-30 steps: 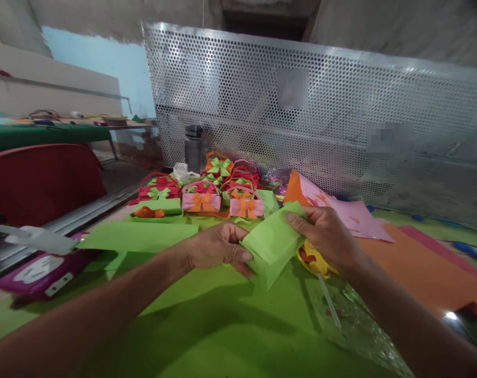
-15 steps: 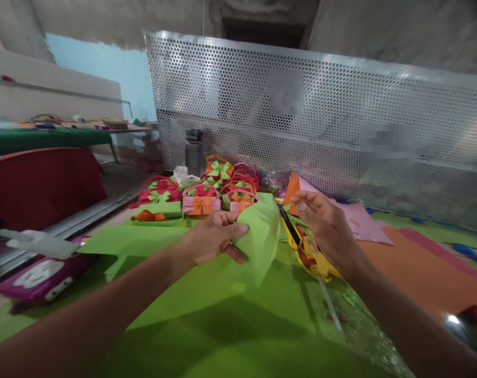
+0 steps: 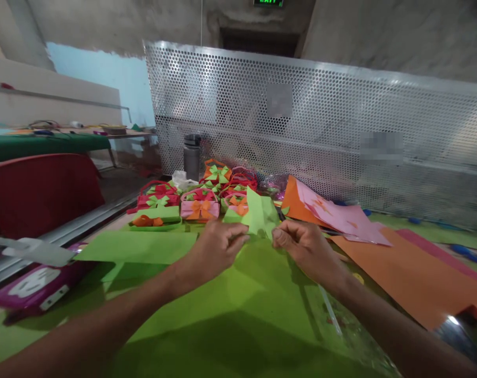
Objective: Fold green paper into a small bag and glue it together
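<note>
A light green folded sheet (image 3: 258,212) is held up in front of me, creased down its middle. My left hand (image 3: 218,247) pinches its lower left edge between thumb and curled fingers. On the other side, my right hand (image 3: 307,245) is closed in a pinch at the sheet's lower right edge. Both hands hover over a green work surface (image 3: 230,315). Behind the sheet sit several small handbags with bows, among them a pink one with an orange bow (image 3: 200,210). To the left of my left hand lies a flat green piece (image 3: 140,247).
A purple pack (image 3: 37,289) with a white object (image 3: 37,251) on it lies at left. Orange (image 3: 404,273) and pink sheets (image 3: 336,215) spread at right. A dark bottle (image 3: 192,157) stands before the perforated metal panel (image 3: 230,89). A red chair (image 3: 41,189) is beside the table.
My right hand has come left and down onto the green sheet, closing on its edge. The sheet has turned and now shows a crease. The yellow-handled tool is now mostly hidden.
</note>
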The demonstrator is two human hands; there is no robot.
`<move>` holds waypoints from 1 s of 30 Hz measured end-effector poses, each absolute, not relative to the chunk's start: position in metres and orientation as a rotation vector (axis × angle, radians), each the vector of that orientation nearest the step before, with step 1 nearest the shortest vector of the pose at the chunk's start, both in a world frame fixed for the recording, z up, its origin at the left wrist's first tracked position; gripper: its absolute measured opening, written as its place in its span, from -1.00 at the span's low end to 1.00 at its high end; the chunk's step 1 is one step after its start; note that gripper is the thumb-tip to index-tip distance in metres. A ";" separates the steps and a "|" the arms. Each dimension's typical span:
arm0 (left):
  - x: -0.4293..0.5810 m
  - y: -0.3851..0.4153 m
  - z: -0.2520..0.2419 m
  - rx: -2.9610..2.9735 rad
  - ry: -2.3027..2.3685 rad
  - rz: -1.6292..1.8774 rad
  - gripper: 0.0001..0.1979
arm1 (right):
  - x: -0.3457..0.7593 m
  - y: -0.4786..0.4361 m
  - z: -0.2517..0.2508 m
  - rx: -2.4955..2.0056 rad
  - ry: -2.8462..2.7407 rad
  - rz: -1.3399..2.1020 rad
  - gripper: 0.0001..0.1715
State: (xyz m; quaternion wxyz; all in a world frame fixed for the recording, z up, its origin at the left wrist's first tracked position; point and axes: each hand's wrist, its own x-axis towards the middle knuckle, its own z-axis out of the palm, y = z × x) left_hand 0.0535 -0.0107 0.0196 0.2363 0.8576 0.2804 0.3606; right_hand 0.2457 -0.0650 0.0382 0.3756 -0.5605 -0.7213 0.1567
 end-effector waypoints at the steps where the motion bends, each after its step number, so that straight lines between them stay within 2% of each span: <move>1: 0.054 -0.012 0.017 2.468 0.780 0.988 -0.74 | 0.245 -0.065 0.037 -1.447 -1.855 0.442 -0.55; 4: 0.055 -0.017 0.012 2.783 0.777 0.903 -0.77 | 0.240 -0.067 0.034 -1.457 -1.857 0.464 -0.55; 7: 0.056 -0.024 0.010 3.015 0.828 0.747 -0.67 | 0.234 -0.067 0.030 -1.508 -1.801 0.385 -0.65; 8: 0.057 -0.027 0.010 3.072 0.858 0.689 -0.65 | 0.232 -0.067 0.028 -1.541 -1.786 0.349 -0.61; 10: 0.061 -0.033 0.007 3.157 0.919 0.577 -0.62 | 0.228 -0.065 0.023 -1.617 -1.774 0.298 -0.42; 12: 0.066 -0.041 0.004 3.206 0.971 0.475 -0.60 | 0.224 -0.060 0.016 -1.665 -1.761 0.303 -0.36; 16: 0.071 -0.054 0.005 3.196 1.053 0.302 -0.66 | 0.222 -0.053 0.002 -1.715 -1.702 0.346 -0.57; 20: 0.062 -0.058 0.029 3.017 1.195 0.240 -0.75 | 0.225 -0.061 -0.005 -1.774 -1.700 0.358 -0.61; 25: 0.049 -0.053 0.031 2.884 1.159 0.135 -0.69 | 0.225 -0.079 -0.010 -1.847 -1.717 0.395 -0.70; 28: 0.046 -0.055 0.014 2.819 1.118 0.023 -0.63 | 0.225 -0.085 -0.015 -1.860 -1.726 0.440 -0.69; 30: 0.046 -0.056 0.002 2.814 1.120 0.011 -0.59 | 0.226 -0.088 -0.019 -1.823 -1.734 0.464 -0.60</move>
